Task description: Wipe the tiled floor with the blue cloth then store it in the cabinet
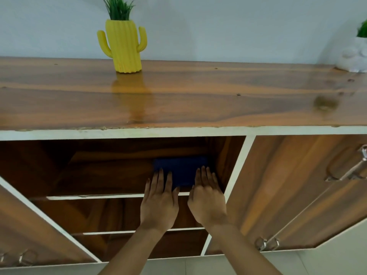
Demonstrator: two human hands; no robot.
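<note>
The blue cloth (181, 171), folded into a dark rectangle, lies flat on the top shelf (111, 196) of the open wooden cabinet (241, 167), toward the shelf's right side. My left hand (159, 199) rests palm down at the cloth's left front corner, fingers straight and spread. My right hand (207, 197) lies palm down at its right front corner, fingertips on the cloth's edge. Neither hand grips the cloth. A strip of pale tiled floor (248, 262) shows at the bottom.
Both cabinet doors stand open: left door (29, 231) and right door (297, 191) with metal handles (267, 244). Two lower shelves (139, 232) sit below. On the cabinet top (198, 92) stand a yellow cactus-shaped pot (124, 45) and a white pot (355, 54).
</note>
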